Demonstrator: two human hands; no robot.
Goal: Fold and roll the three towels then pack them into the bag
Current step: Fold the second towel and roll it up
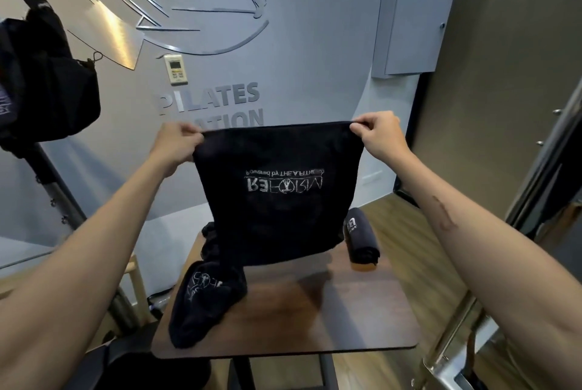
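Both hands, left hand (178, 145) and right hand (376, 137), are pinching the top corners of the black printed cloth towel (277, 194), hanging it flat, probably for folding; the rolled black towel (360, 240) is waiting at three o'clock on the dark wooden table (315, 320).

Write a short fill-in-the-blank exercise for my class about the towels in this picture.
1. Both hands, left hand and right hand, hold the black towel by its top ____.
2. The rolled towel lies on the wooden ____.
3. The crumpled towel is still ____.

Missing words: corners; table; unfolded
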